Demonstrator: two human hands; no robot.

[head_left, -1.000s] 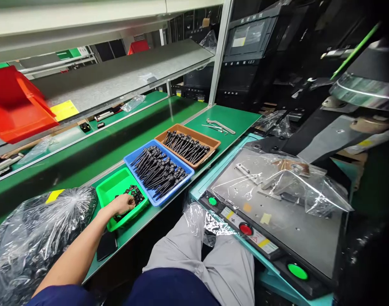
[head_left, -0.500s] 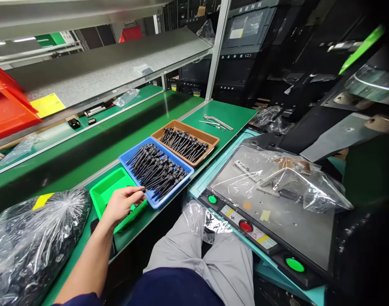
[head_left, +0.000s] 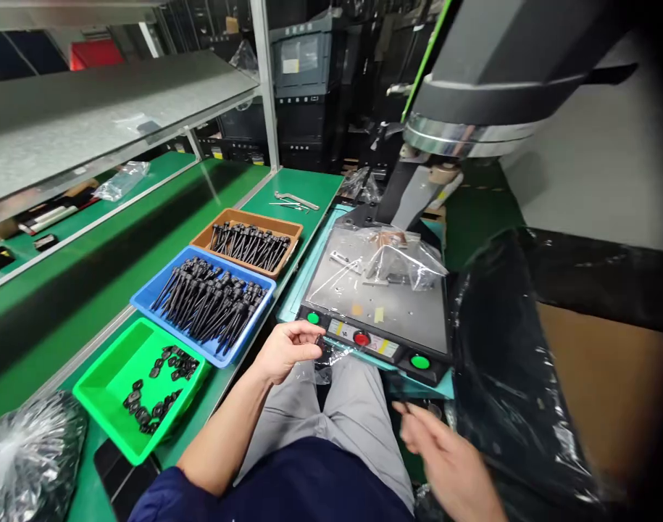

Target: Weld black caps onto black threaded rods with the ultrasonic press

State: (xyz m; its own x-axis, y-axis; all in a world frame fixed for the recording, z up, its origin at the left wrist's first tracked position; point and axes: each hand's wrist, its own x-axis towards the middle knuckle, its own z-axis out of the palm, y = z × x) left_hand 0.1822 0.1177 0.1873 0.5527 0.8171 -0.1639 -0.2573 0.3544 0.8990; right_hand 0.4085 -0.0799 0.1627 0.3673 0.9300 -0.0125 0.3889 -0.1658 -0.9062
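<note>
My left hand (head_left: 285,354) is above my lap, thumb and fingers pinched on a small black part (head_left: 319,341), much of it hidden by the fingertips. My right hand (head_left: 432,442) is lower at the right, smeared by motion, its fingers curled together. Something small and dark seems to be at its fingertips, too blurred to name. Left of my left hand, a green bin (head_left: 100,388) holds several small black parts (head_left: 176,362). Behind it, a blue tray (head_left: 140,293) is filled with black ribbed stems (head_left: 211,297), and a brown tray (head_left: 201,238) holds more of them.
Ahead stands a bench press with a metal base plate (head_left: 331,290), green buttons (head_left: 419,362) and a red button (head_left: 361,338). Plastic film (head_left: 412,261) covers its fixture. A wrench (head_left: 298,200) lies on the green bench. Bagged parts (head_left: 32,457) are at the left; a dark plastic bag (head_left: 505,348) is at the right.
My left hand has moved right, from over the green bin to above my lap, with a small black part pinched in it. My right hand has come into view. The view has turned right.
</note>
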